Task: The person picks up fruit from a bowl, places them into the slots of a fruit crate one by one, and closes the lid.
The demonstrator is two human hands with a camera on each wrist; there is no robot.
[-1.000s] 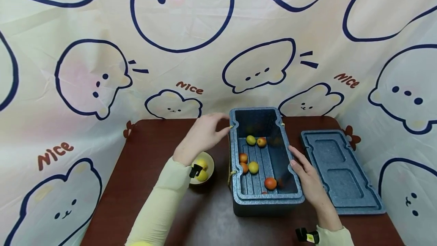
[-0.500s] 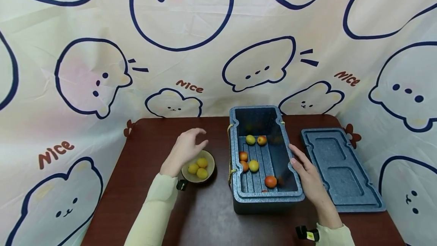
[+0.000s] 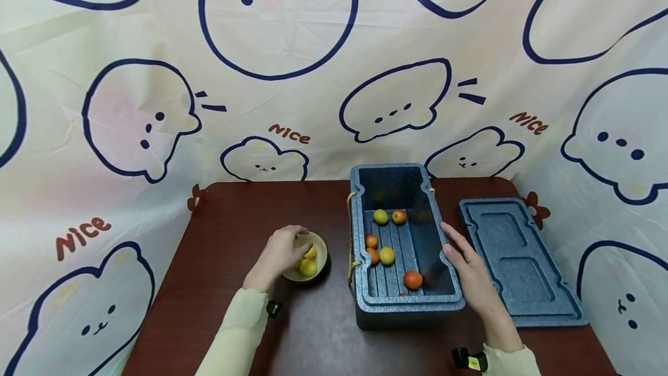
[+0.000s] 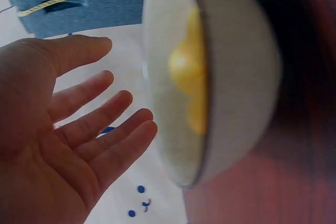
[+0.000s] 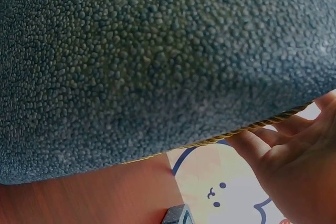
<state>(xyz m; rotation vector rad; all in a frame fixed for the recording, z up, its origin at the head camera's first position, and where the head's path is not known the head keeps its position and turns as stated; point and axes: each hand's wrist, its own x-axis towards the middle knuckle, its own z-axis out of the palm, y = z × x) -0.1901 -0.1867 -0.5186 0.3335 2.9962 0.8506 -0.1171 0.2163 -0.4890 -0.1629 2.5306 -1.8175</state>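
Note:
Over the near-left part of a pale round bowl (image 3: 324, 263) reaches my left hand (image 3: 275, 257), fingers loosely bent, holding nothing. Small round yellow fruits (image 3: 308, 267) lie in that bowl; the left wrist view shows the fingertips at its rim, apart from the fruits (image 4: 184, 66). My right hand (image 3: 474, 277) rests against the right side of a blue-grey foam box (image 3: 412, 307), its fingers extended along the rim. Inside the box are yellow-green fruits (image 3: 387, 256) and orange-red fruits (image 3: 413, 279), spread over the ribbed floor.
The box's lid (image 3: 527, 266) lies flat on the brown table (image 3: 313, 335), right of the box. Yellow rope (image 3: 351, 237) hangs along the box's left side. A printed cloth (image 3: 271, 103) with cartoon faces stands behind the table.
My left hand has come away from the box's left rim, moving left and toward me, and now hovers over the bowl. My right hand stays on the box.

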